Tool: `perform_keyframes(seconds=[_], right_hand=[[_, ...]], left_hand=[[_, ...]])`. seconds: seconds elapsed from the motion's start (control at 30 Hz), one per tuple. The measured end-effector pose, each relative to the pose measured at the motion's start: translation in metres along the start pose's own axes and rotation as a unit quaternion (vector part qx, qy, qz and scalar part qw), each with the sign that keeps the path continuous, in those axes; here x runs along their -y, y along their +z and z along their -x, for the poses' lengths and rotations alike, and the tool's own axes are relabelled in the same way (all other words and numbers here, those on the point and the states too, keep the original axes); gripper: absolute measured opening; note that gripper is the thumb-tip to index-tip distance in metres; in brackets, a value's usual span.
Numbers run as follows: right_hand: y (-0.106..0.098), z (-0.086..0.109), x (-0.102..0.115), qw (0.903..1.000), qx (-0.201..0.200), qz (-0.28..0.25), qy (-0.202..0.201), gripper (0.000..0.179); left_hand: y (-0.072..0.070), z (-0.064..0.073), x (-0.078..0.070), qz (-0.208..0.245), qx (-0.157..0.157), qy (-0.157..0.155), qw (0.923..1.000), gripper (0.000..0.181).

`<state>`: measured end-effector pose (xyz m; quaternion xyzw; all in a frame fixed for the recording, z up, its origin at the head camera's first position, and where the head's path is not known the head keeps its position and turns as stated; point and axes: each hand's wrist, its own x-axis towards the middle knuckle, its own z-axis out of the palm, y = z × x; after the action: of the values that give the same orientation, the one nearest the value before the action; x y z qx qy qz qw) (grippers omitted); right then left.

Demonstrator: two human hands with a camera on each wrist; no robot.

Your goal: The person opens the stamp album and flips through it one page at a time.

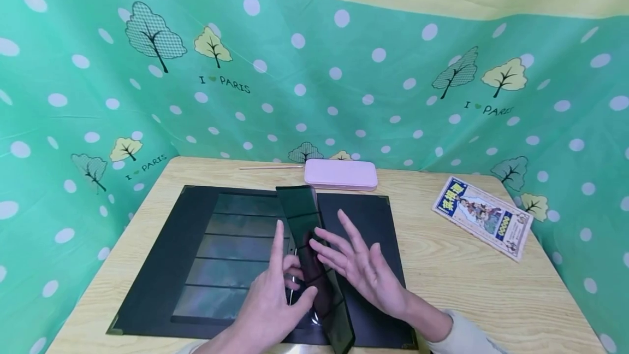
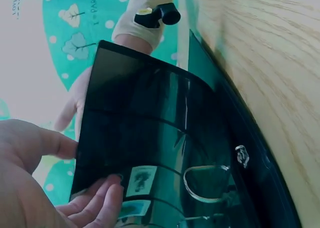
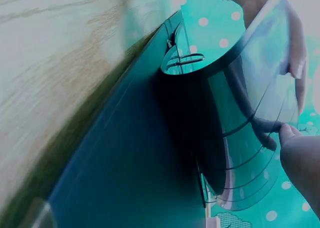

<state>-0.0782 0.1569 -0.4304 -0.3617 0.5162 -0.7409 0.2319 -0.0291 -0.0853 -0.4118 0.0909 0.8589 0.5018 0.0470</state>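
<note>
A black stock album (image 1: pixel 147 266) lies spread on the table, with ring fittings (image 2: pixel 207 184) along its spine. One of its dark, glossy pocket pages (image 1: pixel 302 223) stands raised and curved between the hands. My left hand (image 1: pixel 270 294) pinches this page near its free edge, thumb on one face and fingers on the other, with the index finger pointing up. On the page's right side, my right hand (image 1: pixel 363 272) is spread, and its fingertips touch or nearly touch the page. Two small stamp-like pictures (image 2: pixel 141 181) show on the page by the left fingers.
Behind the album is a pink case (image 1: pixel 340 174), with a thin stick (image 1: pixel 270 167) beside it. A printed booklet or sheet (image 1: pixel 484 217) lies at the right of the wooden table (image 1: pixel 442 272). A green dotted curtain (image 1: pixel 314 70) hangs around the back and sides.
</note>
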Motion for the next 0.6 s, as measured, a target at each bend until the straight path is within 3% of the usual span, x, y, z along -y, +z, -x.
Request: perform_keyframes(seconds=[0.17, 0.4, 0.6], right_hand=[[-0.005, 0.004, -0.004, 0.9998, -0.002, 0.022, -0.002, 0.068], [-0.014, 0.013, -0.005, 0.9979, -0.016, 0.062, -0.007, 0.067], [-0.023, 0.026, -0.007, 0.9872, -0.050, 0.151, 0.008, 0.061]], left_hand=[[-0.010, 0.000, 0.006, 0.045, 0.006, 0.004, 0.9990, 0.117], [-0.030, 0.002, 0.009, 0.061, -0.034, -0.008, 0.9975, 0.105], [-0.052, 0.005, 0.020, 0.069, -0.057, -0.035, 0.9954, 0.090]])
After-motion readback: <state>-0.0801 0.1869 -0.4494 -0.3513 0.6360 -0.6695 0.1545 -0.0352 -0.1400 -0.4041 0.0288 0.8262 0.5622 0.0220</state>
